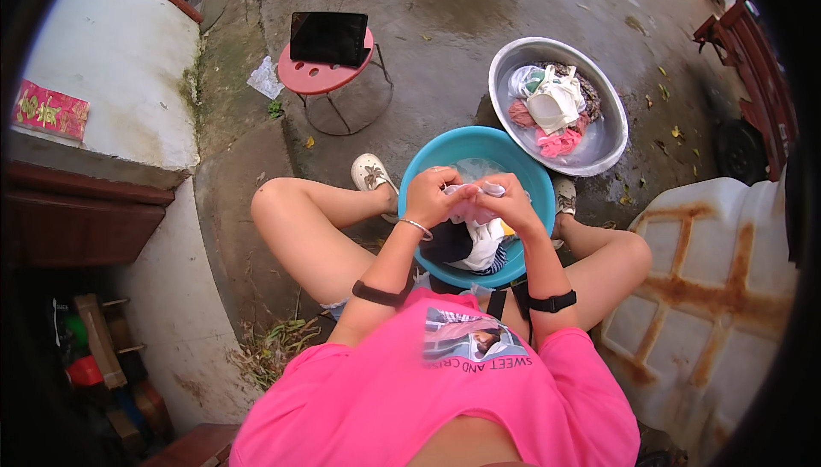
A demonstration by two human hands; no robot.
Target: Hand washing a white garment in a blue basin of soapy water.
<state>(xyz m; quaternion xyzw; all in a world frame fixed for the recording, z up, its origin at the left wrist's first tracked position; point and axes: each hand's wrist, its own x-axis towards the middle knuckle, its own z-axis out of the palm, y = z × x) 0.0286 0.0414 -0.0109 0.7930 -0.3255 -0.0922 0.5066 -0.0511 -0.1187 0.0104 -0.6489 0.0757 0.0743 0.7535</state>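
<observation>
Over a teal plastic basin (417, 157) between my knees, both hands pinch a small piece of pale pink and white cloth (464, 210). My left hand (430, 197) has its fingers closed on the cloth's left side. Gripping the other side is my right hand (508, 202), with its thumb toward the left one. Below the hands, wet laundry (486, 243) in dark, white and striped fabric lies in the basin. Some cloudy water shows at the basin's far side. What kind of garment the held cloth is, I cannot make out.
A metal basin (613, 146) with white, pink and patterned clothes touches the teal basin's far right. A red stool (312, 80) carries a black tablet (329, 38) at the far left. A rust-stained white tank (676, 296) stands close on my right, a white wall (120, 65) on the left.
</observation>
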